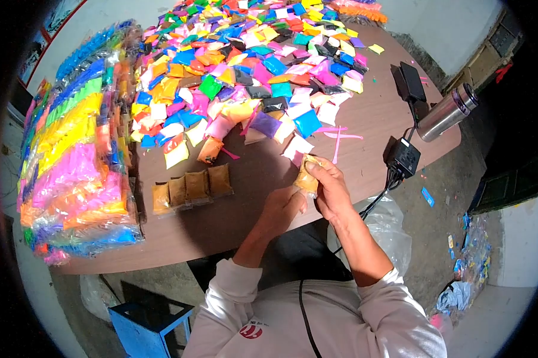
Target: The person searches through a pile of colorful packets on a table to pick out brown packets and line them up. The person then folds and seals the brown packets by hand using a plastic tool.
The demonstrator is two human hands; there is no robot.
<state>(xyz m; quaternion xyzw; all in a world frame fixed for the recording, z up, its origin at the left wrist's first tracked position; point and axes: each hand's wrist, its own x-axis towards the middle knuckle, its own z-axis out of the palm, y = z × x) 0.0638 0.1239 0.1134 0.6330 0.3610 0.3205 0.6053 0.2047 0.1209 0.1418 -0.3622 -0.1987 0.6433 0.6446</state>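
A small clear packet with tan filling [306,181] is held above the table's near edge. My right hand [331,186] pinches it, thumb across its upper part. My left hand [282,210] is closed at the packet's lower left edge, its fingers partly hidden. On the table to the left, several tan packets [197,185] lie side by side in an overlapping row. Just beyond my hands are a pale pink packet [297,148] and some thin pink plastic strips [338,136].
A large heap of coloured packets [245,77] covers the table's far part. Bundled bags of packets [72,161] are stacked at the left. At the right are a steel flask [447,112], a black power adapter [403,157] with cables and a black case [408,82]. A blue stool [146,331] stands below.
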